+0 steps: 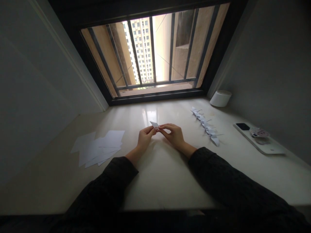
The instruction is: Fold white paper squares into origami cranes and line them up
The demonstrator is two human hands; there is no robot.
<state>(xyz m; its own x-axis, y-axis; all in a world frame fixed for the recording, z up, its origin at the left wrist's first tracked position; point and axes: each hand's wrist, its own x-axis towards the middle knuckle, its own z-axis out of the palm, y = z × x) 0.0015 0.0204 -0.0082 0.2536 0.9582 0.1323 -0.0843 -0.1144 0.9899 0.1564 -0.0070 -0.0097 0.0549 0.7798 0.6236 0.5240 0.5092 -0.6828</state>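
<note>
Pinching the small folded paper (154, 124) in left hand (144, 136) and right hand (176, 134), over the bench (165, 184) — could tear or crease askew if tugged unevenly, or slip from fingertip-only hold.

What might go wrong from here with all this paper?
The folded paper is small and held by both the left hand and right hand, so a hard tug might tear it. The right sleeve is near the row of paper shapes and could knock them. The loose sheets look unweighted, so a brush might scatter them.
</note>
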